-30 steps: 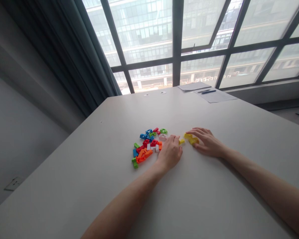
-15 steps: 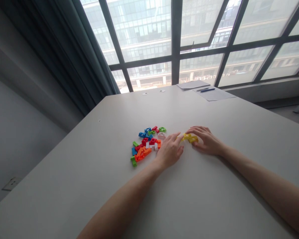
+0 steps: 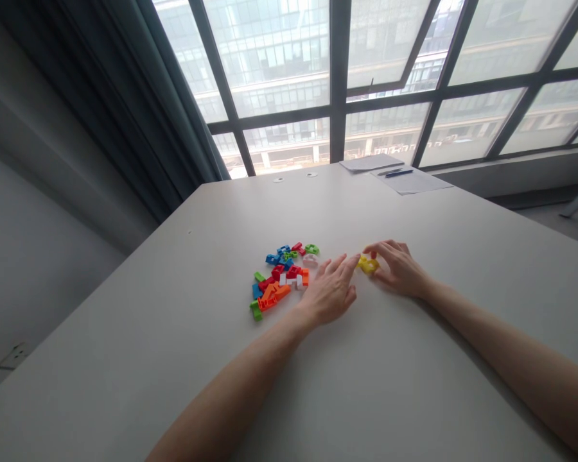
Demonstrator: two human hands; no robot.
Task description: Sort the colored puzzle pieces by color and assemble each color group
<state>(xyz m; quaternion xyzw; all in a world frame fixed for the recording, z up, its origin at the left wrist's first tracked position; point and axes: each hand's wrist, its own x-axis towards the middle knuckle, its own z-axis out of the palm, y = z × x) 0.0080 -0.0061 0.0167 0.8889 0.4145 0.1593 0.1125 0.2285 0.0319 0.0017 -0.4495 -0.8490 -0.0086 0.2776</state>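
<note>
Left hand [image 3: 330, 292] outstretched, just left of yellow blocks [image 3: 368, 265]; right hand [image 3: 399, 268] curled at their right, grip indeterminable.

You've got no readable text, labels, brands or numbers in view: nothing legible on the blocks [image 3: 293, 272], the papers [image 3: 417, 183], the wall socket [image 3: 13, 357] or the building outside [image 3: 274, 54].

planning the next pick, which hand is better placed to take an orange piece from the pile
Probably the left hand: it is beside the pile with the orange plastic pieces, while the right hand is at the yellow plastic pieces, farther away.
</note>
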